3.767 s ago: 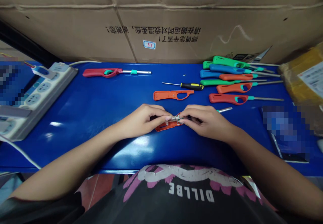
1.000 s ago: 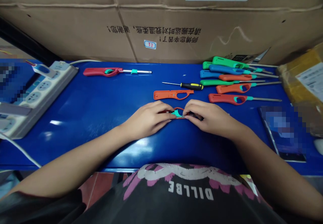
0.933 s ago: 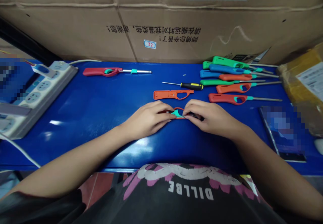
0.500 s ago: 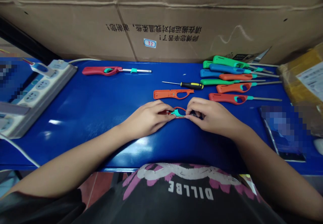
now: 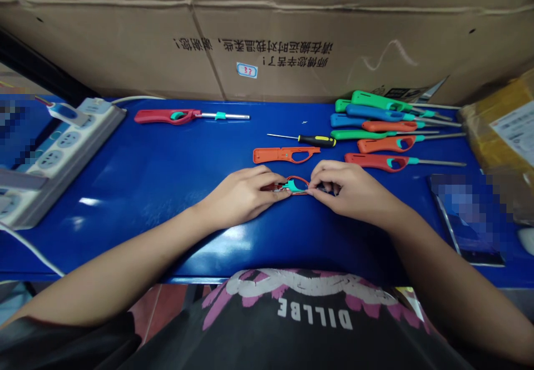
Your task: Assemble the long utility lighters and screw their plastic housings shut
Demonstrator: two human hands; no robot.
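An orange lighter half-shell with a teal trigger (image 5: 294, 185) lies on the blue table (image 5: 167, 169) between my two hands. My left hand (image 5: 244, 195) is closed on its handle end, fingers pinched over it. The barrel end is pinched by my right hand (image 5: 344, 189), fingertips pressed together at the trigger loop. Most of the shell is hidden under my fingers. A second orange half-shell (image 5: 286, 154) lies flat just beyond my hands, with a black-and-yellow screwdriver (image 5: 311, 139) behind it.
Several green, blue and orange long-nosed lighters (image 5: 387, 131) are piled at the back right. A red lighter (image 5: 179, 116) lies at the back left. A power strip (image 5: 54, 156) sits at the left edge. Cardboard boxes (image 5: 267, 30) wall the rear.
Since 3.8 s ago both hands moved slightly away from me with the shell; a small metal piece seen between my fingertips then no longer shows. Over the last second they barely shifted.
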